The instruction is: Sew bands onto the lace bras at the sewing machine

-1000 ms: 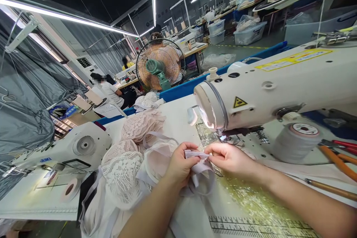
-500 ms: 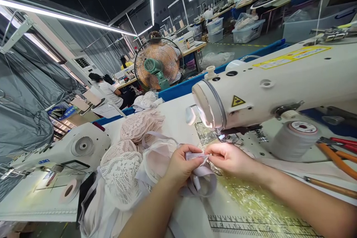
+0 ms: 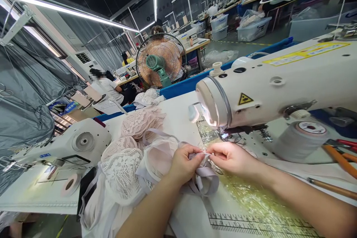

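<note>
Just in front of the sewing machine's needle area, my left hand [image 3: 187,163] pinches a pale lilac strap [image 3: 208,180] between thumb and fingers. My right hand [image 3: 230,158] pinches the same strap's end, its fingertips almost touching the left ones. Below the hands the strap hangs in a loop. To the left of my left hand lie white lace bras [image 3: 124,171] with pale straps, and behind them a stack of pinkish lace cups [image 3: 142,122]. The sewing machine head [image 3: 214,100] stands above and to the right, its lamp lit. My fingers partly hide the pinched section.
A grey thread cone [image 3: 299,141], orange-handled pliers [image 3: 340,161] and a wooden-handled tool [image 3: 331,187] lie at right. A printed ruler [image 3: 251,223] runs along the front. Another sewing machine [image 3: 69,141] stands at left. Beyond are a large fan [image 3: 160,61] and a seated person [image 3: 108,85].
Both hands stay together near the needle area. The pinched strap piece, flat and spread before, now looks narrower and more covered by my left fingers. The view has shifted slightly.
</note>
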{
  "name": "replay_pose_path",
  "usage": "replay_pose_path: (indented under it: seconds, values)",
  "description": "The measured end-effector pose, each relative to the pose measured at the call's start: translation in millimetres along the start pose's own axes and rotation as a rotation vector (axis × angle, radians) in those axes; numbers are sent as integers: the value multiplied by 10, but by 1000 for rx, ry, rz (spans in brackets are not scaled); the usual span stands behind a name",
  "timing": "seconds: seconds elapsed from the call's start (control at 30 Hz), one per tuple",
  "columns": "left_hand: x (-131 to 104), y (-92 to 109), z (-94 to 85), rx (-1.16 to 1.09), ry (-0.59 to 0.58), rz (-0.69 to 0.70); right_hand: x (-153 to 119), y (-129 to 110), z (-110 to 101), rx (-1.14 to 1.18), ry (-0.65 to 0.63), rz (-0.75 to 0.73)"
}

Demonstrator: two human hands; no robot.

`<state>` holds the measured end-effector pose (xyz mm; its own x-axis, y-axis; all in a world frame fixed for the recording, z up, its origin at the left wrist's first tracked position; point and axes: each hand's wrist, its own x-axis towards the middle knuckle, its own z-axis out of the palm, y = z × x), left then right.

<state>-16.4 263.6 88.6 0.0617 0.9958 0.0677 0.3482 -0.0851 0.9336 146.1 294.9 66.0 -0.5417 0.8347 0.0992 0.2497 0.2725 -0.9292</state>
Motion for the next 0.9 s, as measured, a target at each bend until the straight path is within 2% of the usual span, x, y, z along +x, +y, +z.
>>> replay_pose_path:
  seconds: [0.33,0.57,0.63,0.8,0.9]
  values:
    - [0,29,0,-44,-49,-172,-21,-42,-11,28,-52,63]
    - [-6,7,19,-58,-53,-196,-12,-39,-7,-20,-79,37]
    - [-5,1,22,-60,-52,-190,-8,-22,9,-59,-56,9]
    - [3,-21,20,-122,-68,-188,-24,8,31,-275,49,-176]
    - [11,-33,18,-197,-67,-216,-31,9,17,-274,79,-206]
